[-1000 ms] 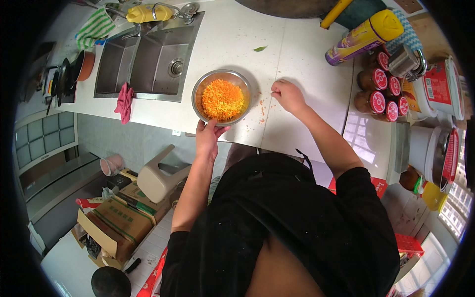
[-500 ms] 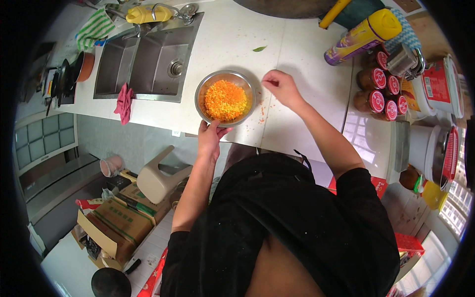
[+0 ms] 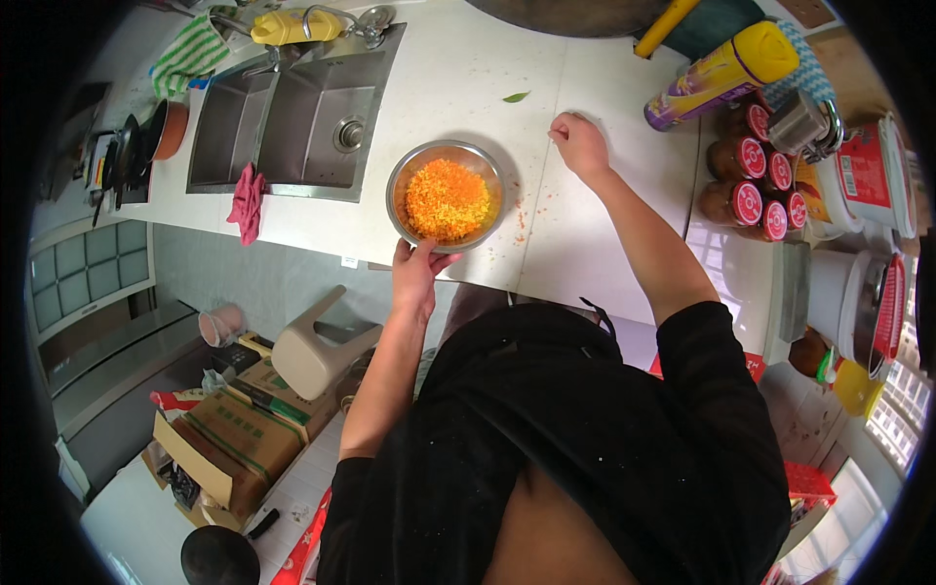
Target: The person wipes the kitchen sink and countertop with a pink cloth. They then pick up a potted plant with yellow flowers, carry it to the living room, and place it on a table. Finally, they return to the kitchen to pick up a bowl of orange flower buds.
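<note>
A round steel bowl sits near the front edge of the white counter. Finely chopped orange and yellow bits, which look like carrot and perhaps corn, fill its middle. My left hand grips the near rim, its thumb on top and fingers underneath. To the right of the bowl, my right hand is over the counter with its fingers curled together; whatever they hold, if anything, is hidden. Small orange crumbs lie scattered between bowl and right forearm. Beyond them rests a green leaf.
A double steel sink with a pink cloth on its front edge lies left. At right stand a yellow and purple spray can and several red-lidded jars. Below the counter are a beige stool and cardboard boxes.
My right hand has moved right and slightly farther away over the counter, away from the bowl. The left hand still holds the bowl's rim.
</note>
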Action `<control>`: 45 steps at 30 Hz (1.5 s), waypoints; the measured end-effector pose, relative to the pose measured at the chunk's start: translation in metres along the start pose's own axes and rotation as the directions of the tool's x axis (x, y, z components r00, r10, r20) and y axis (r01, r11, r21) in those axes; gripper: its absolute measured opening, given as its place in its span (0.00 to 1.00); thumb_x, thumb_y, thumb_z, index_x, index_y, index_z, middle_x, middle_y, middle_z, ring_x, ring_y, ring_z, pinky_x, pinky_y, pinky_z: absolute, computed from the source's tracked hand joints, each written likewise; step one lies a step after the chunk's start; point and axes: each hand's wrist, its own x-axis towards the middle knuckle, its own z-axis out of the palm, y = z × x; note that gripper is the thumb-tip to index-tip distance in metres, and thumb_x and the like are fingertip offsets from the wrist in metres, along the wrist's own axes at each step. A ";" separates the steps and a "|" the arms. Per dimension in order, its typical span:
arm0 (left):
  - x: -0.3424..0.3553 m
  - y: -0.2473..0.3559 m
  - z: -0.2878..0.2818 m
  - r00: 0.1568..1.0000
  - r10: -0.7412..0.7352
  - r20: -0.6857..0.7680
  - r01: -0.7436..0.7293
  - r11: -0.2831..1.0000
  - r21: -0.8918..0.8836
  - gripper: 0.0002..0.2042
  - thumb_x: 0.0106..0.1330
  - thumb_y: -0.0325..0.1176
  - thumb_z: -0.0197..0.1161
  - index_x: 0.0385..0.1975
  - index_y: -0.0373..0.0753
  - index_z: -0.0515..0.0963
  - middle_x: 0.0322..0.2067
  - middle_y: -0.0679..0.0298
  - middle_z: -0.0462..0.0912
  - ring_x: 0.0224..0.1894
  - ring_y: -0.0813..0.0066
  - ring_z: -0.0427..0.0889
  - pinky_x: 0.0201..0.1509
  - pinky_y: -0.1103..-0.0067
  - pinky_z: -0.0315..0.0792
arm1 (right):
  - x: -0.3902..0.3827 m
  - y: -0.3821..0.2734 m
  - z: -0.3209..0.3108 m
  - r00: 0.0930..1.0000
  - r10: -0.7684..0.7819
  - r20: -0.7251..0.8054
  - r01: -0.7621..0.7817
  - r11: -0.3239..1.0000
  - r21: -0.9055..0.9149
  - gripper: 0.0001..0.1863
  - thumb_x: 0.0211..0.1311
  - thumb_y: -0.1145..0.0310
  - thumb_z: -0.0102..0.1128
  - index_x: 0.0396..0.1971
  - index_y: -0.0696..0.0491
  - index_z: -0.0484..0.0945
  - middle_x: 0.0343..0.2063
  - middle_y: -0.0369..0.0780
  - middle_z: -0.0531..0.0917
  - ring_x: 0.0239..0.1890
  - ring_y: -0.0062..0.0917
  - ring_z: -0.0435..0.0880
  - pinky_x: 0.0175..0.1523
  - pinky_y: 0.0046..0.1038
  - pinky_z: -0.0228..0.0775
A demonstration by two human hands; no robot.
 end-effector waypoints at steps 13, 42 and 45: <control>-0.005 0.007 0.007 1.000 -0.016 -0.006 0.016 1.000 0.025 0.14 0.64 0.24 0.48 0.48 0.27 0.59 0.37 0.52 0.74 0.29 0.66 0.79 0.36 0.75 0.81 | 0.014 -0.020 -0.017 0.992 0.092 0.086 -0.123 0.848 0.516 0.03 0.55 0.74 0.59 0.29 0.56 0.78 0.26 0.31 0.79 0.29 0.14 0.74 0.37 0.19 0.69; -0.015 -0.008 0.001 1.000 0.001 0.005 -0.001 0.999 0.054 0.17 0.64 0.24 0.48 0.51 0.27 0.58 0.40 0.51 0.74 0.36 0.61 0.80 0.41 0.69 0.79 | -0.090 -0.069 -0.017 0.938 -0.282 0.201 0.155 0.862 0.483 0.03 0.51 0.75 0.57 0.27 0.56 0.76 0.26 0.41 0.76 0.29 0.32 0.77 0.35 0.30 0.70; -0.019 -0.012 0.004 1.000 0.012 0.008 -0.012 1.000 0.022 0.16 0.64 0.24 0.48 0.50 0.27 0.58 0.39 0.50 0.74 0.34 0.62 0.80 0.38 0.72 0.80 | -0.091 -0.085 -0.021 0.895 -0.402 0.192 0.283 0.846 0.452 0.04 0.53 0.77 0.57 0.30 0.56 0.77 0.29 0.40 0.76 0.28 0.29 0.77 0.35 0.26 0.70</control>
